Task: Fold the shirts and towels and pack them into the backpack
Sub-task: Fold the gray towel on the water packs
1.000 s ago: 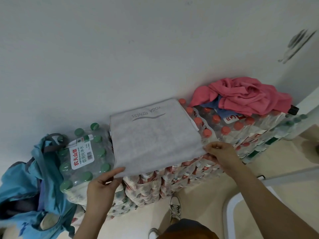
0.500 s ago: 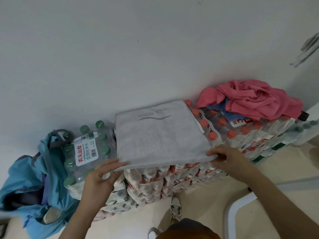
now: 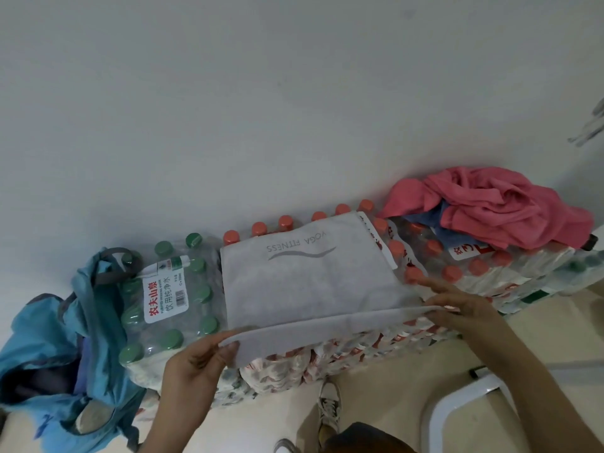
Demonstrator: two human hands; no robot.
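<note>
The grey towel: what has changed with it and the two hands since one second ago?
The left hand and the right hand, each pinching a near corner as before, have raised the near edge of the grey towel off the bottle packs. Its far part still lies flat. The pink shirt and blue backpack have not moved.

You read "YOGA FITNESS", upside down, on the grey folded cloth towel (image 3: 310, 282). "农夫山泉 饮用纯净水" is on the white paper label (image 3: 166, 297) of the green-capped plastic bottle pack (image 3: 170, 338).
</note>
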